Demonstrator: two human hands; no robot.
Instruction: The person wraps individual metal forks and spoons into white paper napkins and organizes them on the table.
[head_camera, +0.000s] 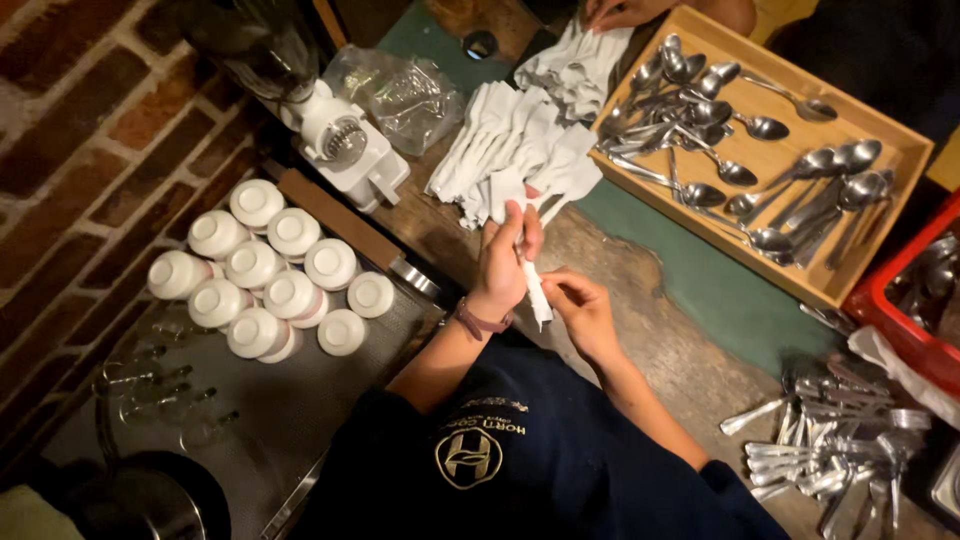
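Napkin roll (537, 291), white, narrow, one item: held between my two hands just above the near edge of the counter. My left hand (503, 262) grips its upper part, fingers closed around it; my right hand (580, 308) pinches its lower part between thumb and fingertips. Whether cutlery sits inside the roll I cannot tell.

Finished rolls (515, 150), white, many: heaped in a fan just beyond my left hand, with a second heap (580, 65) farther off. By my judgement, a good share of the work is done.

Wooden tray (905, 150), one: beyond and to the right of my right hand, holding loose spoons (700, 115), unwrapped.

Loose forks and knives (830, 450), many: piled to the right of my right forearm, also unwrapped. By my judgement, much is left.

Red crate (890, 300): far right, more metalware inside, dim.

Another person's hand (615, 12): at the far heap, apart from mine.

White cups (265, 270), upturned, a cluster: to the left of my left forearm, on a metal shelf.

Clear plastic bag (400, 95) and white grinder-like appliance (345, 145): beyond the cups.
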